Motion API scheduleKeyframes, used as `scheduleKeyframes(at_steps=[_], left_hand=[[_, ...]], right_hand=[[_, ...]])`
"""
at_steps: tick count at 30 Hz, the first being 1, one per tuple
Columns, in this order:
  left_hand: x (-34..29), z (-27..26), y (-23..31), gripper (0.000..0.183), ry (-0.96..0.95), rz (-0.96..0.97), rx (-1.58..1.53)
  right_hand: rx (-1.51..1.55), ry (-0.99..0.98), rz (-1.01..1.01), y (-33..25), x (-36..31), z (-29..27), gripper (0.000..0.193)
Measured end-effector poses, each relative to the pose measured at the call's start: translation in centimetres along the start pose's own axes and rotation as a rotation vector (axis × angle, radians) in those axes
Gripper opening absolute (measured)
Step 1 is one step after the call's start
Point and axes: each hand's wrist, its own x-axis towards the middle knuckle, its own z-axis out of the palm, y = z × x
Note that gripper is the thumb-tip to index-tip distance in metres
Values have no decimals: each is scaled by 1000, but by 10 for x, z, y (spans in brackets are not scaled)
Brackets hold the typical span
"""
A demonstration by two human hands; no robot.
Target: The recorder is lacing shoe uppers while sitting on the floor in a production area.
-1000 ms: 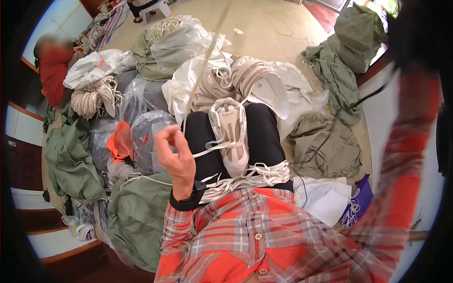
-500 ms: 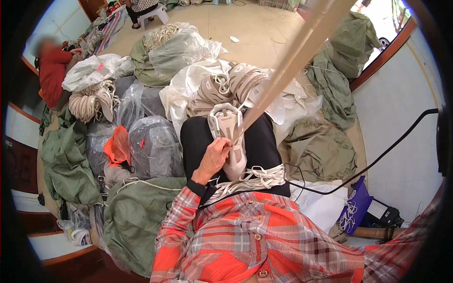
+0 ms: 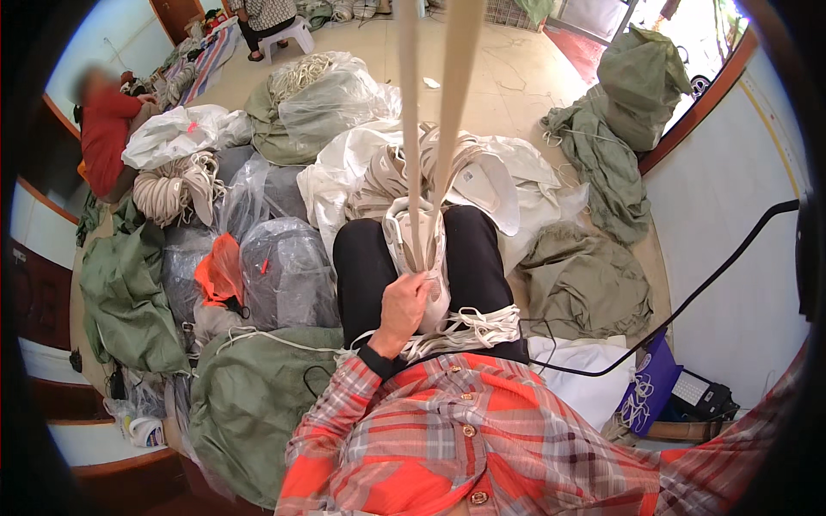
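A beige and white shoe upper (image 3: 397, 232) lies between my thighs, its mesh toe part toward my body. My left hand (image 3: 404, 311) is closed on it near the toe end, the thumb on top; what lies under the fingers is hidden. Two strands of a flat, pale shoelace (image 3: 441, 146) run from the upper up past the top edge, large and blurred close to the camera. A loose bundle of white shoelaces (image 3: 486, 328) rests across my lap. My right hand is out of view; only its plaid sleeve (image 3: 731, 456) shows, reaching off at the right.
Stacked shoe uppers (image 3: 465, 163) lie on white sheeting beyond my knees, more (image 3: 176, 191) at the left. Plastic-wrapped grey bundles (image 3: 284, 267) and green sacks (image 3: 258, 404) surround me. A black cable (image 3: 688, 301) curves at the right. A person in red (image 3: 112, 142) sits far left.
The lace, one slanting band before, now rises as two separate, nearly upright strands. My left hand has moved slightly right and down and is more closed over the upper.
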Motion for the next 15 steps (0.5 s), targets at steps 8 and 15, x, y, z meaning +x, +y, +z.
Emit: scheduleKeyframes(at_steps=[8, 15], left_hand=[[6, 18, -7, 20, 172, 226, 426], [12, 15, -10, 18, 165, 347, 525]], right_hand=[[-68, 51, 19, -19, 99, -125, 35], [-103, 87, 34, -22, 161, -213, 34]])
